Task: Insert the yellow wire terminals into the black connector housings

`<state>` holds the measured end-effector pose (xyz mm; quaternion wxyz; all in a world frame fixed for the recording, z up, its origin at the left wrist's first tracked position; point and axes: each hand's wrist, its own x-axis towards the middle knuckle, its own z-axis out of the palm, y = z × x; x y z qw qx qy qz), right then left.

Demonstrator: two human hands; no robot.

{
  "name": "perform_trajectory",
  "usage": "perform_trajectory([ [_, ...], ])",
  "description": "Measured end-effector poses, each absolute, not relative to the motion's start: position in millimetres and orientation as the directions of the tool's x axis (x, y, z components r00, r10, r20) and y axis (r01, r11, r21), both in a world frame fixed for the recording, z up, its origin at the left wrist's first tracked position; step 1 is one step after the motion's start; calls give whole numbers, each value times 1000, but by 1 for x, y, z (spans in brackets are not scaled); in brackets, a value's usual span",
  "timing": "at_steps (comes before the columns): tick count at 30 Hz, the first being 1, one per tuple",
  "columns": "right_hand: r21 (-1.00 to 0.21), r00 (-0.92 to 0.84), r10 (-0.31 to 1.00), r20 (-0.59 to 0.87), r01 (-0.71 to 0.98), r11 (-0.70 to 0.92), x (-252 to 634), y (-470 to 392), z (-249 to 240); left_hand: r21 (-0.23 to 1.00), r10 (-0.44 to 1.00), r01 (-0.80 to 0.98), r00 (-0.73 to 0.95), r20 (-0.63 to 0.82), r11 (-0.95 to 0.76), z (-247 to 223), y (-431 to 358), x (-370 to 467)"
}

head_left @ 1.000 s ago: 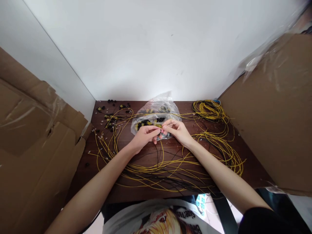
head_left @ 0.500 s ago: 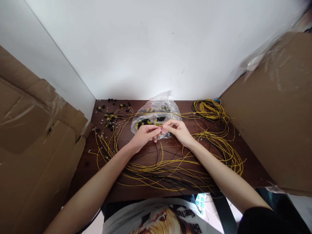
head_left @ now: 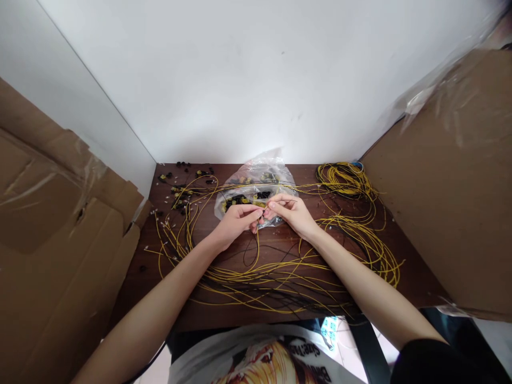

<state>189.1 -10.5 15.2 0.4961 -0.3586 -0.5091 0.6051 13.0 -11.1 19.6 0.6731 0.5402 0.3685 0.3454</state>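
1. Above the tabletop (head_left: 412,282), the left grip (head_left: 235,222) and right grip (head_left: 293,213) pinch thin wire (head_left: 258,245) at their fingertips, close together.
2. Its yellow length hangs below the left grip; the pinched end is too small to make out.
3. Just behind them, 1 clear plastic bag (head_left: 283,169) holds small black and yellow parts (head_left: 240,201).

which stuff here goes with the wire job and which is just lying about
Seems part of the job:
- yellow wire hanging below the left grip
- loose wires across the table
- wire coil, back right
- plastic bag with black and yellow parts

Probably just about:
- left cardboard
- right cardboard
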Motion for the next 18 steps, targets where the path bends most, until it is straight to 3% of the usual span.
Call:
perform_trajectory([
  [6,-987,-237,969,69,-156,32,188,-12,19,983,859,-71,499,-114,172,20,-11,14],
  [18,-975,-81,987,136,-190,119,184,-13,17,979,830,-35,537,-152,201,25,-13,12],
])
